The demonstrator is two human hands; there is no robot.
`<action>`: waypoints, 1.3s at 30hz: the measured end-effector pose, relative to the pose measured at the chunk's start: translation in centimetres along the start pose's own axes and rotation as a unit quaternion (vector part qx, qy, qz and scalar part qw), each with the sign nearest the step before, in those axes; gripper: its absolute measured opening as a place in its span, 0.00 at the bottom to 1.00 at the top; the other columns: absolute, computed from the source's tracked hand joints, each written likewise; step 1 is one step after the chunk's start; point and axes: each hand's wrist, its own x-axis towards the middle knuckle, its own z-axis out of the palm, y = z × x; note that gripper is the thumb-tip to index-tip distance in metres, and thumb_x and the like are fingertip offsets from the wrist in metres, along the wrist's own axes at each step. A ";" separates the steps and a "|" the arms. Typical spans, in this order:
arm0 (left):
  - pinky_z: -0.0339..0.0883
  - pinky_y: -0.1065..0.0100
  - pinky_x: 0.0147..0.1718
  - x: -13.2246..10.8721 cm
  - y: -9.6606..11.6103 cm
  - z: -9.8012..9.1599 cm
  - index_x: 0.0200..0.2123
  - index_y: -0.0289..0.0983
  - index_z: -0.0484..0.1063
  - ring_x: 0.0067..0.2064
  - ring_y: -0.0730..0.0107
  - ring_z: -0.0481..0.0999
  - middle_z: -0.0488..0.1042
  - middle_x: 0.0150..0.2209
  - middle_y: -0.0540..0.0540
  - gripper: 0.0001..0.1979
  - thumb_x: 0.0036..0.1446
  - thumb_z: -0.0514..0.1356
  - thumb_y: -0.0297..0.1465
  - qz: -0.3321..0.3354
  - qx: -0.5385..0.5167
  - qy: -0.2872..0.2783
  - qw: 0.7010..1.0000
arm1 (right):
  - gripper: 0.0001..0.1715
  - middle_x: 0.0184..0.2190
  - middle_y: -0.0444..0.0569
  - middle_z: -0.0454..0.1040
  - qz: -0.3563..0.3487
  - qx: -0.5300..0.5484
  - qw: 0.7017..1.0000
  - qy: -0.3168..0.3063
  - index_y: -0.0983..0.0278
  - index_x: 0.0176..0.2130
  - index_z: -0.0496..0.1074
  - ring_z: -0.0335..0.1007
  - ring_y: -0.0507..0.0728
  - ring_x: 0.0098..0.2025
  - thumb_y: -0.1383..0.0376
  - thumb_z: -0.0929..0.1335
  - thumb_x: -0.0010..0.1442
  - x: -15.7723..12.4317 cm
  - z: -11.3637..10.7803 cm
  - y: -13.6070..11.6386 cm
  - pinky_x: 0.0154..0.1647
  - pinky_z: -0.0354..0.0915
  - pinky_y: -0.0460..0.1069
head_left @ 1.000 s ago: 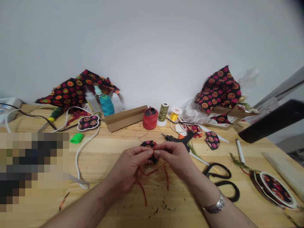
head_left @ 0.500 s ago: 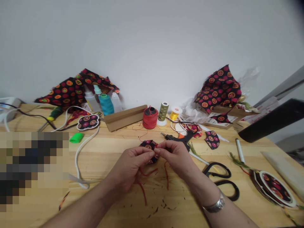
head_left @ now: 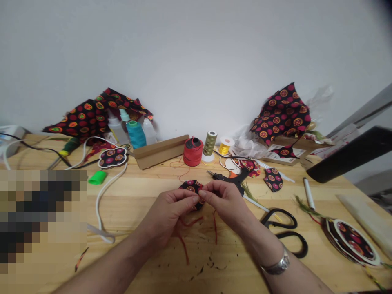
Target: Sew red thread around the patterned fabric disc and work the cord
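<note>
In the head view, my left hand (head_left: 167,212) and my right hand (head_left: 225,204) meet at mid-table, both closed with thumb and forefinger pinched together. Red thread (head_left: 185,246) hangs beneath my left palm, and another strand drops below my right fingers. A bit of red shows at my right fingertips, so thread appears pinched there. Behind the fingers lies a dark patterned fabric piece (head_left: 190,185), partly covered by both hands. Whether my left hand grips thread or the fabric's edge is hidden by its fingers.
A red thread spool (head_left: 193,152), an olive spool (head_left: 210,143) and a yellow spool (head_left: 226,145) stand beyond my hands. To the right are a glue gun (head_left: 231,178), black-handled scissors (head_left: 290,234) and a fabric-covered round stack (head_left: 352,241). A white cable (head_left: 99,204) curves at left.
My hands hold nearly the same pose at the fabric piece. The whole view has shifted very slightly; nothing else has visibly moved.
</note>
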 end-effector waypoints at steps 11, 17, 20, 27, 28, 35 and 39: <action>0.63 0.72 0.28 -0.1 0.3 0.1 0.28 0.35 0.78 0.30 0.70 0.72 0.78 0.29 0.45 0.07 0.43 0.65 0.32 -0.008 -0.013 0.008 1.000 | 0.06 0.24 0.45 0.74 0.002 0.023 1.000 -0.018 0.67 0.26 0.74 0.66 0.51 0.27 0.65 0.70 0.45 0.1 -0.2 0.4 0.31 0.63 0.47; 0.61 0.73 0.28 -0.1 0.2 0.1 0.27 0.35 0.78 0.29 0.71 0.72 0.77 0.27 0.47 0.06 0.44 0.64 0.32 -0.003 -0.005 0.011 1.000 | 0.04 0.22 0.44 0.73 -0.012 0.004 1.000 -0.012 0.66 0.25 0.73 0.65 0.50 0.26 0.66 0.69 0.46 0.2 -0.3 0.4 0.30 0.61 0.47; 0.59 0.75 0.25 -0.1 0.2 0.2 0.27 0.36 0.77 0.26 0.75 0.70 0.76 0.27 0.48 0.06 0.45 0.64 0.32 -0.003 0.003 0.010 1.000 | 0.03 0.21 0.43 0.71 -0.015 -0.003 1.000 -0.016 0.66 0.24 0.72 0.63 0.50 0.25 0.68 0.68 0.47 0.2 -0.2 0.3 0.29 0.60 0.46; 0.53 0.76 0.19 -0.2 0.4 -0.2 0.25 0.36 0.76 0.20 0.79 0.64 0.71 0.19 0.52 0.07 0.45 0.63 0.34 0.010 0.009 0.007 1.000 | 0.05 0.22 0.44 0.71 -0.028 -0.021 0.999 -0.008 0.66 0.25 0.71 0.64 0.51 0.26 0.66 0.67 0.49 0.3 -0.4 0.6 0.30 0.60 0.46; 0.54 0.76 0.19 -0.1 0.5 -0.2 0.25 0.35 0.76 0.21 0.78 0.65 0.73 0.21 0.50 0.07 0.45 0.63 0.33 0.013 0.005 0.009 1.000 | 0.05 0.22 0.44 0.71 -0.027 -0.023 0.999 -0.007 0.66 0.25 0.71 0.64 0.51 0.26 0.66 0.67 0.49 0.3 -0.5 0.6 0.30 0.60 0.46; 0.57 0.77 0.20 0.1 0.6 -0.3 0.31 0.34 0.77 0.23 0.78 0.68 0.77 0.27 0.47 0.08 0.47 0.62 0.32 0.025 0.013 0.011 1.000 | 0.04 0.22 0.43 0.71 -0.056 -0.075 0.995 0.031 0.65 0.26 0.71 0.63 0.51 0.26 0.67 0.67 0.50 0.3 -0.8 0.6 0.29 0.59 0.45; 0.66 0.68 0.36 0.4 0.2 -0.5 0.33 0.36 0.76 0.36 0.67 0.74 0.78 0.36 0.45 0.08 0.46 0.63 0.32 0.044 -0.011 0.005 0.999 | 0.04 0.22 0.43 0.72 -0.076 -0.085 0.992 0.044 0.65 0.25 0.70 0.64 0.51 0.26 0.67 0.66 0.51 0.5 -0.8 0.9 0.28 0.60 0.45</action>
